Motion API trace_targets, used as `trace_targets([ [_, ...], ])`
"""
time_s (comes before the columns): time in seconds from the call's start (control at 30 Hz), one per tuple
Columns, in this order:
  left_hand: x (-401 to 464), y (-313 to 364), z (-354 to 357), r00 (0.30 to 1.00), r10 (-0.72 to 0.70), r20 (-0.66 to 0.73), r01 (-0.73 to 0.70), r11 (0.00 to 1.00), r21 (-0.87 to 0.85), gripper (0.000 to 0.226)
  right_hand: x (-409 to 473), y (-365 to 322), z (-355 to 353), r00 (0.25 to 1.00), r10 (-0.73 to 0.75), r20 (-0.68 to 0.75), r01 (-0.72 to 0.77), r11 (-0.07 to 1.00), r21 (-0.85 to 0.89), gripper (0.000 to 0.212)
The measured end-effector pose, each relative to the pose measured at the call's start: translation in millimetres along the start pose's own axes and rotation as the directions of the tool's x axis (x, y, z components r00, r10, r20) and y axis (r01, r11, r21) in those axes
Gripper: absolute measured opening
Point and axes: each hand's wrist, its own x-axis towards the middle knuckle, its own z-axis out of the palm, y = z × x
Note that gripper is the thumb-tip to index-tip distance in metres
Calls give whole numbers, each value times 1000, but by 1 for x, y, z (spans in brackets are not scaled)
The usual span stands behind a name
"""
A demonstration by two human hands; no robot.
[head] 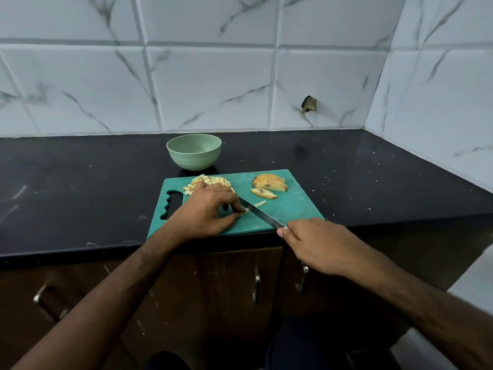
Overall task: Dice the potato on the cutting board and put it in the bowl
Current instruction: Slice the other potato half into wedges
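A teal cutting board lies at the counter's front edge. My left hand pinches a thin potato strip on it. My right hand grips a knife's handle, and the knife blade lies across the strip beside my left fingertips. Another short strip lies just past the blade. A pile of diced potato sits at the board's far left, partly hidden by my left hand. Several potato slices lean together at the far right. The pale green bowl stands behind the board, nothing visible inside.
The black counter runs left and right of the board, with a marble-tiled wall behind and on the right. Brown cabinet doors with metal handles sit below the counter edge.
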Motion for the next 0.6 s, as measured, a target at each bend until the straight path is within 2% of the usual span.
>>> trace_targets([
  [0.13,-1,1,-1,1000,-1,-9,1,1000,-2,3,8,-1,4,1000,-6,-9,6,1000,-2,42],
  [0.33,-2,1,-3,1000,-7,-19,7,1000,-4,6,-1,-1,-12,1000,-23,0,23,1000,11,41],
  [0.6,-1,2,-2,1000,-1,-26,1,1000,-2,5,0,-9,7,998,-32,-45,31,999,-38,44],
])
